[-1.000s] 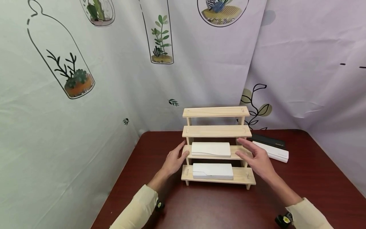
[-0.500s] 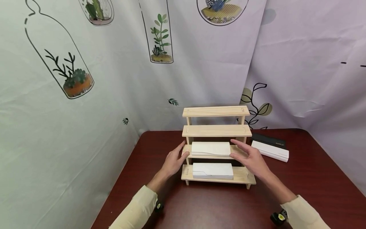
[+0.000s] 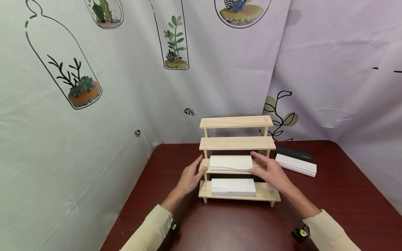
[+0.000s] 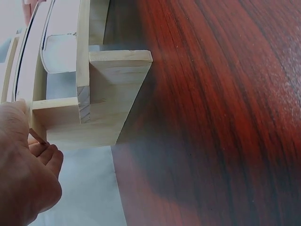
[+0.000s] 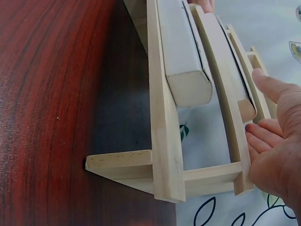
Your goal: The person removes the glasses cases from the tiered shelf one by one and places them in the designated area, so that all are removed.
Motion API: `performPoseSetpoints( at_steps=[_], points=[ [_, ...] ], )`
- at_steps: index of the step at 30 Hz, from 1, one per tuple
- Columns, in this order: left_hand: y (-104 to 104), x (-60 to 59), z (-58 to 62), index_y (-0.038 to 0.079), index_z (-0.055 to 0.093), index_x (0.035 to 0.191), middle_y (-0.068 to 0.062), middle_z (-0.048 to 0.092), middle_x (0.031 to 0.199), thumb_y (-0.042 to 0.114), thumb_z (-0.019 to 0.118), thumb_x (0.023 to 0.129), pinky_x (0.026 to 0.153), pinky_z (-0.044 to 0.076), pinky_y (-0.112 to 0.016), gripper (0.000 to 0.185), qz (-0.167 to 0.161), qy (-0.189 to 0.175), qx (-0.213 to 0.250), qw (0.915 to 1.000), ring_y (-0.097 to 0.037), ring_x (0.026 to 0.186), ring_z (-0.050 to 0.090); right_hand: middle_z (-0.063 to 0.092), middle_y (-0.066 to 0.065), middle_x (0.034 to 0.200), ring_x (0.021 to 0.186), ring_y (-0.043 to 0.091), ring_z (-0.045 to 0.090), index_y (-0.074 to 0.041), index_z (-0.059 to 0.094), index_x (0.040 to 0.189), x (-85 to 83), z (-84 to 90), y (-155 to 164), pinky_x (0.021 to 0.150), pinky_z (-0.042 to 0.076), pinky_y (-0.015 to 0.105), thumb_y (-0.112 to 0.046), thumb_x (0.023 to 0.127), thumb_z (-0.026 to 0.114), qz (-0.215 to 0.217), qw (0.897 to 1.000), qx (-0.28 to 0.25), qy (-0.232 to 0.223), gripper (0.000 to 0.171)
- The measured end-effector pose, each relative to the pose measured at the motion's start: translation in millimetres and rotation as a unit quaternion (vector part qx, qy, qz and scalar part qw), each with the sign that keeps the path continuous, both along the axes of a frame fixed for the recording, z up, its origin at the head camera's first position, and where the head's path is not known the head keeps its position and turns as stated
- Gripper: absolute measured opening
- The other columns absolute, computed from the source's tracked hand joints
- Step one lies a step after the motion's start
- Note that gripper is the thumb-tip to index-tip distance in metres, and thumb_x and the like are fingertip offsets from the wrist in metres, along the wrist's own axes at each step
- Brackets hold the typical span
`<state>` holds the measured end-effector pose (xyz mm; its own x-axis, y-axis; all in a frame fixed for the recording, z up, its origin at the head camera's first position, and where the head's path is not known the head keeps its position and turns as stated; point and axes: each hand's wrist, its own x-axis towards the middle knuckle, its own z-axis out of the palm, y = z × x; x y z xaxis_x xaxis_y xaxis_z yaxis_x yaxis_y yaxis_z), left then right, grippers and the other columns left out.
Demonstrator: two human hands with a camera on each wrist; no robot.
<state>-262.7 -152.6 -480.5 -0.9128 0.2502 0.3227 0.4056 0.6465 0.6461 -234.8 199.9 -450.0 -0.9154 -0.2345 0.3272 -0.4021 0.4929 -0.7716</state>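
A light wooden tiered stand (image 3: 237, 143) sits on the dark red table. On its second tier from the bottom lies a long white case (image 3: 230, 162) with a flap lid; a similar white case (image 3: 233, 187) lies on the lowest tier. My left hand (image 3: 190, 177) pinches the left end of the second tier, thumb on top and fingertips (image 4: 54, 153) beneath. Around the right end of the upper case, my right hand (image 3: 271, 170) is spread, thumb apart from the fingers. Whether it touches the case is unclear.
Behind the stand to the right, another white case (image 3: 296, 165) lies in front of a black case (image 3: 294, 153) on the table (image 3: 232, 226). A printed curtain (image 3: 220, 87) hangs close behind.
My right hand has moved left from the tier's right end to the upper case's right end. The left hand has stayed at the stand's left side.
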Motion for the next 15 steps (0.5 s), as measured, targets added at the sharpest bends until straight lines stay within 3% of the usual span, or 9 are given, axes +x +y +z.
performPoseSetpoints(
  at_steps=[15],
  points=[
    [-1, 0.4, -1.4, 0.011, 0.041, 0.165, -0.011, 0.047, 0.163, 0.037, 0.066, 0.108, 0.117, 0.041, -0.054, 0.068, 0.000, -0.003, 0.013, 0.9999, -0.031, 0.149, 0.046, 0.056, 0.026, 0.151, 0.139, 0.042, 0.055, 0.001, 0.054, 0.154, -13.9, 1.8, -2, 0.110, 0.045, 0.060, -0.023, 0.090, 0.088, 0.027, 0.999, 0.018, -0.003, 0.076]
  ],
)
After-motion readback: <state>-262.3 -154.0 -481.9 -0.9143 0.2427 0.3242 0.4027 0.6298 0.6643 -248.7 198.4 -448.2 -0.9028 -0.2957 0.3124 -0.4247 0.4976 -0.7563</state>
